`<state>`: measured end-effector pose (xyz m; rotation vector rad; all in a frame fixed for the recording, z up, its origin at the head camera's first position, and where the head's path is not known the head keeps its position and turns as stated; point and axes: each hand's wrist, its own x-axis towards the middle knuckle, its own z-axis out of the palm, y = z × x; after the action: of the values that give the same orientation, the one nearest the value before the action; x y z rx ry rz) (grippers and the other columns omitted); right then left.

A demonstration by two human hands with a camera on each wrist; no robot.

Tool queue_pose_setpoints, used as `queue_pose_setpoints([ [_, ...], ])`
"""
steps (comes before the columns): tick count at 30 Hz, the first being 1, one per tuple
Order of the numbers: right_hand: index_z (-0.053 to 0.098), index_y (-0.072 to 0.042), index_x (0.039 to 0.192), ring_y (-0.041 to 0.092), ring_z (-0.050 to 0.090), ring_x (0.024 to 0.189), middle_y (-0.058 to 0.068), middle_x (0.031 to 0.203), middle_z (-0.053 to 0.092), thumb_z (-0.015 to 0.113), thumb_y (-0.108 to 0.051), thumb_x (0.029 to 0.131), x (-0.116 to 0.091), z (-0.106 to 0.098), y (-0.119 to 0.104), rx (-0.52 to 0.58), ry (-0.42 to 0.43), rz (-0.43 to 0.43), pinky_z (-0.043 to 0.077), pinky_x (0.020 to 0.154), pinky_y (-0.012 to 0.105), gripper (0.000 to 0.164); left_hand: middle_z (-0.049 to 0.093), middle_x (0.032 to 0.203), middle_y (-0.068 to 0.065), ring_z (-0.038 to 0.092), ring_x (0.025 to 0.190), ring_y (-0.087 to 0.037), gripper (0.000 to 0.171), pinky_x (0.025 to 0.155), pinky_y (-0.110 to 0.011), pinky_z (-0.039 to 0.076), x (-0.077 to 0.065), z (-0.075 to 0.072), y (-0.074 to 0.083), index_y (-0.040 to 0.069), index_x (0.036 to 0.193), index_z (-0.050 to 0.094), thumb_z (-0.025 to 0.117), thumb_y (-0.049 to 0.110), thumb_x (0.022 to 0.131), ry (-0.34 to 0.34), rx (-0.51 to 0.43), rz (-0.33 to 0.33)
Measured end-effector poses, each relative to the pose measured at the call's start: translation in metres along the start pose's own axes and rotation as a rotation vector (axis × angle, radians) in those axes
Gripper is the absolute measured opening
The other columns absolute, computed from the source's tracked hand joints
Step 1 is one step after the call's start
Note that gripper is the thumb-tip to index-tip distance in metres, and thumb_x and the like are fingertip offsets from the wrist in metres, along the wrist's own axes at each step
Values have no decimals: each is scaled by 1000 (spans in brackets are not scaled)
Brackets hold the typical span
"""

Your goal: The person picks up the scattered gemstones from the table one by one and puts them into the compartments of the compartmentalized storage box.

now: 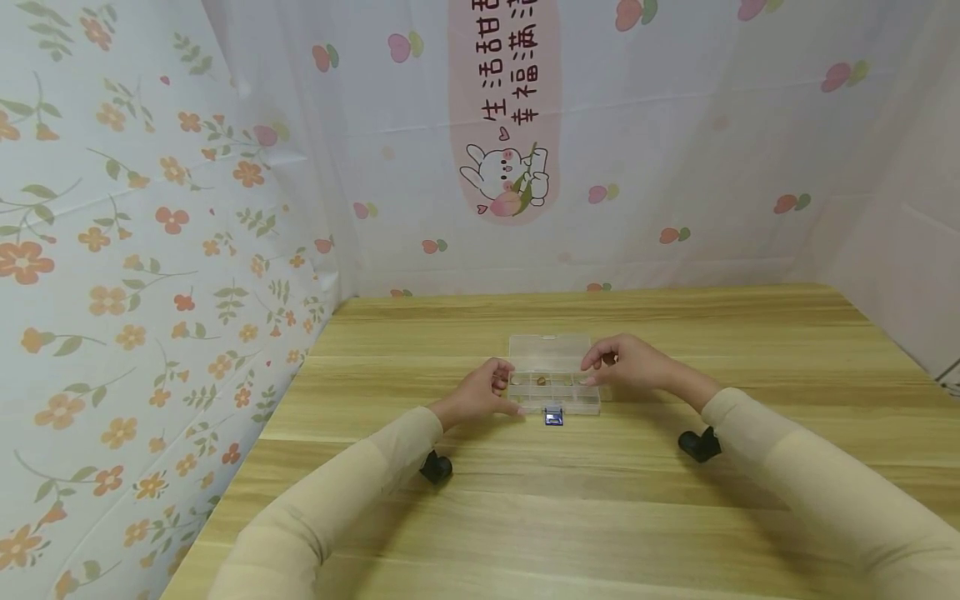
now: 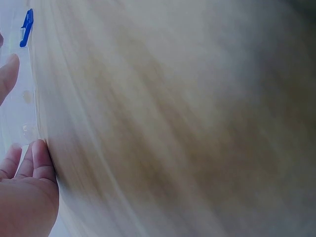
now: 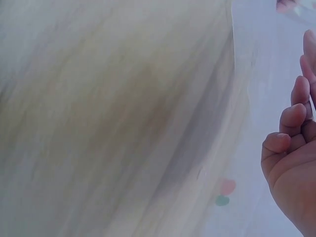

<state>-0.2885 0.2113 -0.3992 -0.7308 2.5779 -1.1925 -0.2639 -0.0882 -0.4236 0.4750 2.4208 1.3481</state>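
Note:
A clear compartment box (image 1: 562,408) lies on the table with its transparent lid (image 1: 550,352) folded back. One back compartment holds a small brown piece (image 1: 542,381); other contents are too small to tell. A blue clip-like piece (image 1: 553,417) sits at the front edge. My left hand (image 1: 483,392) grips the box's left end, its thumb by the front corner; in the left wrist view its fingertips (image 2: 42,155) touch the edge. Over the right end hovers my right hand (image 1: 633,362), fingers loosely bent, thumb and forefinger apart. Nothing shows between them.
The wood-grain table (image 1: 525,517) spreads around the box. A printed curtain (image 1: 660,150) hangs behind it, and a flowered curtain (image 1: 150,292) hangs on the left. Dark rounded devices (image 1: 699,445) show under both wrists. A cable (image 1: 948,372) shows at the far right.

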Motion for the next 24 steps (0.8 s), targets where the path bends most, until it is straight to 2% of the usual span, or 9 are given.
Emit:
queue_pose_setpoints([
  [10,71,-3,102,22,44,76,7,90,57,76,-13,85,-10,-21,6,22,60,35,38,61,29,20,49,112,-3,45,97,-17,68,85,-31,42,2,0,-3,6,129,46,86,16,75,-1,-7,-1],
  [17,69,1,106,21,43,72,9,91,56,75,-12,86,-11,-31,21,37,86,70,38,58,28,24,49,112,-4,45,96,-17,68,84,-31,42,0,0,-2,6,129,46,86,16,75,3,-5,-4],
  [24,66,2,111,23,47,83,11,99,57,75,-17,87,-17,-40,31,66,86,117,43,64,29,31,50,114,-3,47,101,-18,68,88,-32,43,1,0,-3,7,130,47,86,18,75,9,11,-3],
])
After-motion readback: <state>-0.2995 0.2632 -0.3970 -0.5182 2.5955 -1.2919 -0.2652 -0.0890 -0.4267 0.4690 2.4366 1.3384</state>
